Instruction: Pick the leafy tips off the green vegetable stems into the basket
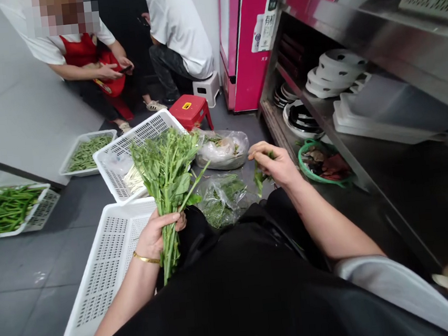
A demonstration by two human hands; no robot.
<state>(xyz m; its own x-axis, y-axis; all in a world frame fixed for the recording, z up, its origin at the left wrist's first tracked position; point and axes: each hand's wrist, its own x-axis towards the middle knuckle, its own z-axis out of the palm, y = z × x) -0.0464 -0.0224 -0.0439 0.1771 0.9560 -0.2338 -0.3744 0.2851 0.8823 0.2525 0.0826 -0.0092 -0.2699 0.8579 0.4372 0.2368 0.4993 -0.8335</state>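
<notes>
A thick bunch of leafy green vegetables (169, 178) stands upright in my left hand (157, 232), whose fingers wrap round the stems. My right hand (273, 163) is off to the right, thumb and fingers pinched on a few green leaves (262, 177) that hang below it. Between my hands, lower down on the floor, lies a clear plastic bag of greens (223, 200). Behind it sits another clear bag (222, 149) with plant scraps in it. Under my left arm is a white perforated basket (106, 264), and a second white basket (108, 166) with pale stalks is partly hidden by the bunch.
Baskets of green beans (91, 151) and long green vegetables (8, 210) stand at the left. A red stool (189, 112) is ahead, near two seated people. Along my right runs a metal shelf (332, 141) with stacked dishes; a green basket (322, 164) sits beneath.
</notes>
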